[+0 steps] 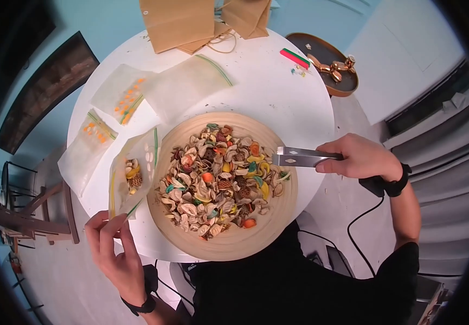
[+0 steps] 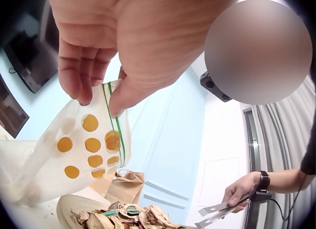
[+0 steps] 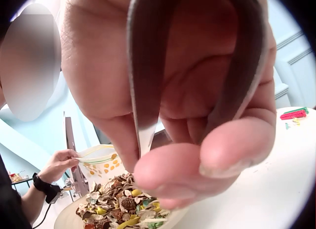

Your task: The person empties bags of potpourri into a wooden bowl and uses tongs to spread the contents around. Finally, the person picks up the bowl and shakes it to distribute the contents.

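Observation:
My left hand (image 1: 118, 252) pinches the edge of a translucent zip bag (image 1: 119, 187) at the bowl's left side. The bag has a green zip line and orange dots, plainest in the left wrist view; some potpourri shows inside it. Beside it is a wide, light wooden bowl (image 1: 223, 252) with mixed potpourri (image 1: 212, 189): pale curled petals, small cones, and yellow, orange and green pieces. In my right hand (image 1: 361, 157) are metal tongs (image 1: 307, 157), gripped around their bent end. Their tips are over the bowl's right side, with nothing visible between them.
More zip bags, two dotted (image 1: 107, 95) (image 1: 85, 151) and one larger (image 1: 183, 89), lie on the round white table (image 1: 310, 119). Brown paper bags (image 1: 177, 24) stand at its far edge. Red and green strips (image 1: 295, 58) lie near a tray (image 1: 348, 86) with a gold figurine (image 1: 332, 67).

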Tool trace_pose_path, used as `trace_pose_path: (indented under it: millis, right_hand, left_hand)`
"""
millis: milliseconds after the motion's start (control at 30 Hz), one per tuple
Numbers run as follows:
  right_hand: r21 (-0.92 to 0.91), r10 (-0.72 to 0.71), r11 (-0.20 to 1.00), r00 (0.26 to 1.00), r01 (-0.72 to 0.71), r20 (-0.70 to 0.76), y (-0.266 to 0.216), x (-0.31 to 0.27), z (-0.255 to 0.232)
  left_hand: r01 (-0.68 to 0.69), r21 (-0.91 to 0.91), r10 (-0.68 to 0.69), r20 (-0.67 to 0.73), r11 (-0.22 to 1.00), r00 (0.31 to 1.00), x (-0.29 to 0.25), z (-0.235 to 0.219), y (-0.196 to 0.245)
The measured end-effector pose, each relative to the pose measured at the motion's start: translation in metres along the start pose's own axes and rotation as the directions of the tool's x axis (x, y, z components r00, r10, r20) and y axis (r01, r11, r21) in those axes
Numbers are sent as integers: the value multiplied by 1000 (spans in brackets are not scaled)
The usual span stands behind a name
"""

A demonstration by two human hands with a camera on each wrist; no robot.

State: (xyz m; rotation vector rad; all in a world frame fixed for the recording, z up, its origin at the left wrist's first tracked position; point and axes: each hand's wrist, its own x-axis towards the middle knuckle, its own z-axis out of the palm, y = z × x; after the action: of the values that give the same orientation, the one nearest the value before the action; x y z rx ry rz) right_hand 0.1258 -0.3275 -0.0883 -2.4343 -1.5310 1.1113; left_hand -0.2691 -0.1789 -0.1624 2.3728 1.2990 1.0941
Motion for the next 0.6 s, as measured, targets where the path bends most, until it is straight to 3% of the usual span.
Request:
trace_pose_path:
  millis: [167,267,400,600]
  right_hand:
    - [-43,-79,996,996,80,39,5,11,11]
    - [-37,-125,991,988,129,92,-14,26,23]
    - [-17,-185,982,974,189,129,-22,35,34]
    - [-120,-159,978,981,172,109,-24,30,35]
  left_hand:
    - [15,-18,-15,-7,1000,1000,-1,0,5]
    - [-48,34,47,28,998,998,-2,1,10]
    - [12,4,-12,34,1000,999,-5,3,7]
    - [59,-25,-58,26,998,998,-4,3,8]
